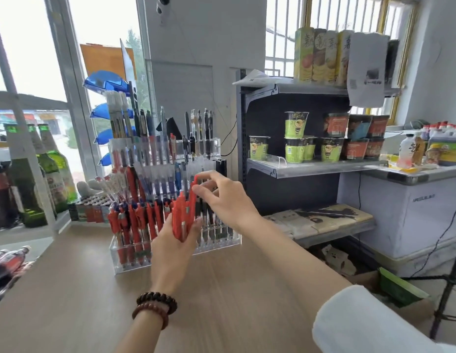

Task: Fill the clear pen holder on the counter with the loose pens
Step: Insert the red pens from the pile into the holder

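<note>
Pinching one upright red pen [194,191], the right hand [223,200] is nearer the clear pen holder [223,242]; the left hand [170,248] grips the bundle [181,217].

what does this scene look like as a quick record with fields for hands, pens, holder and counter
left hand: grips a bundle of red pens upright, in front of the holder
right hand: pinches the top of a single red pen that stands higher than the rest
clear pen holder: tiered, on the counter; red pens in its front left slots, dark pens to the right
left wrist: two bead bracelets
task state: bundle not yet in the slots
</note>
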